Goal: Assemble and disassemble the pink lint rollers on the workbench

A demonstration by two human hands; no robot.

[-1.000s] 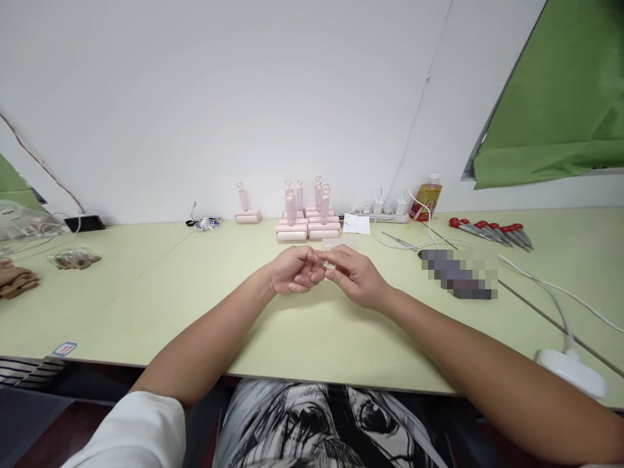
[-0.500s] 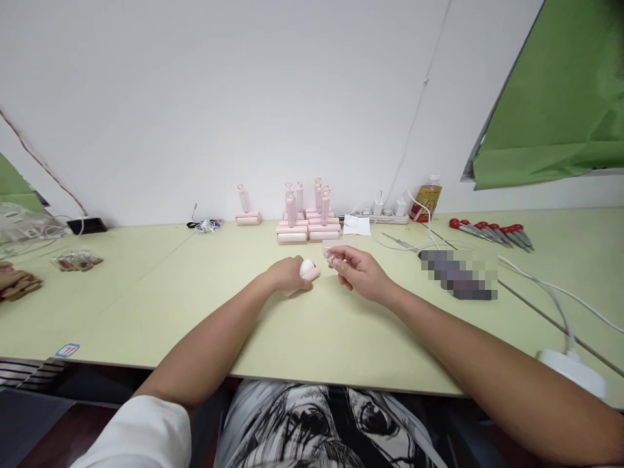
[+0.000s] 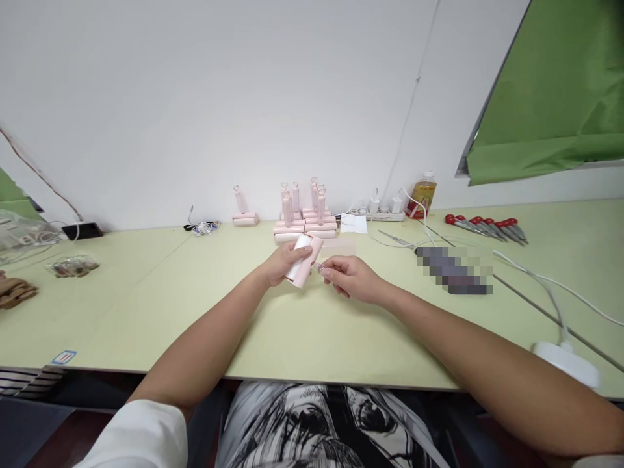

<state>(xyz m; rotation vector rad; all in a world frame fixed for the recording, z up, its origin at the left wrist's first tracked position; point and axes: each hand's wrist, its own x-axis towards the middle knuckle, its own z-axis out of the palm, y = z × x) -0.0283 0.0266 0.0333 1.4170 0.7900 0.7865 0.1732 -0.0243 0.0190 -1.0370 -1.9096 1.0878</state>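
Observation:
My left hand (image 3: pixel 279 265) is closed around a small pink lint roller (image 3: pixel 311 261), its white roll facing left and the body tilted above the table. Fingers pinched, my right hand (image 3: pixel 355 279) grips a clear handle (image 3: pixel 318 267) by one end. The other end of the handle is at the right side of the roller's pink body; whether it sits inside cannot be made out. Several similar lint rollers (image 3: pixel 288 235) with upright clear handles and loops stand in a group behind my hands. A single one (image 3: pixel 245 220) stands to their left.
Behind my right hand lie a pale clear strip (image 3: pixel 340 246) and white paper (image 3: pixel 353 224). A power strip (image 3: pixel 385 216) with cables and a bottle (image 3: pixel 422 195) stand by the wall. Red-ended tools (image 3: pixel 487 227) lie right; a bagged bundle (image 3: pixel 73 266) lies left.
My left hand has raised and turned the lint roller, so its long side now shows. My right hand has brought the clear handle left and down to the roller's body.

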